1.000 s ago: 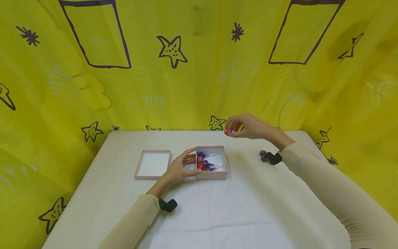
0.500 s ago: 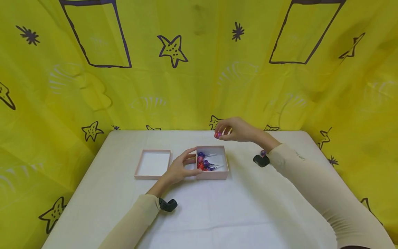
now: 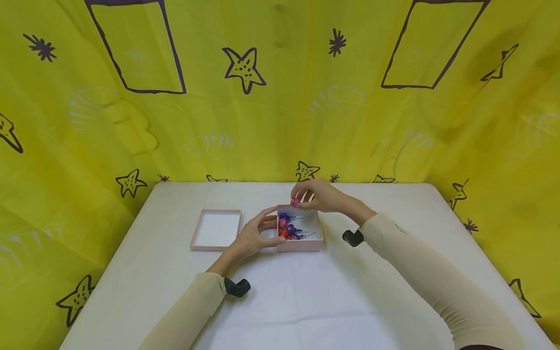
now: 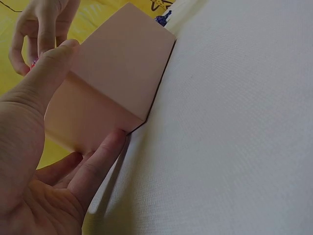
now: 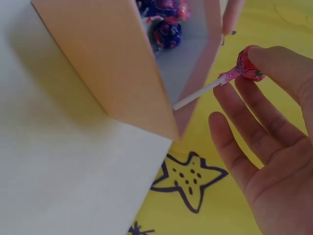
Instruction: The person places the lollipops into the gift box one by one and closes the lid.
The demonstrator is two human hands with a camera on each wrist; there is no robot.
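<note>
Right hand [image 3: 321,197] pinches a lollipop [image 3: 295,201] by its wrapped head, over the far rim of the box [image 3: 300,245]; the stick [image 5: 198,93] points down into it. Left hand [image 3: 251,238] clasps the box's left wall, thumb on the near corner, fingers at the rim. More lollipops [image 3: 286,228] lie along the left side inside. Lid [image 3: 215,230] sits open on the worktop [image 3: 306,301], just left. Keep your left hand firm on the box. Lower the stick into the bare right half, then part your fingertips low.
</note>
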